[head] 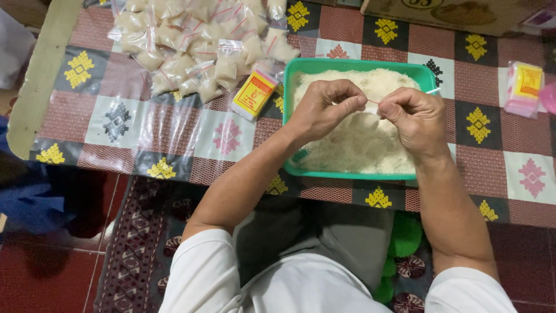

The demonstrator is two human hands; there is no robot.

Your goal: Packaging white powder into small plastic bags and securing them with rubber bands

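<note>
My left hand (325, 108) and my right hand (414, 117) meet over a green rectangular tray (301, 69) heaped with pale, crumbly powder (362, 148). Between their fingertips they pinch a small clear zip bag (368, 110) by its red-lined top edge; the bag holds some of the same pale powder. Both hands' fingers are closed on the bag's top, thumbs against forefingers. The bag hangs just above the powder in the tray.
A pile of several filled small zip bags (197, 40) lies at the back left of the patterned, plastic-covered table (145, 127). Packs of empty bags with yellow labels lie beside the tray (253, 94) and at the far right (524, 88). A cardboard box (457, 13) stands at the back.
</note>
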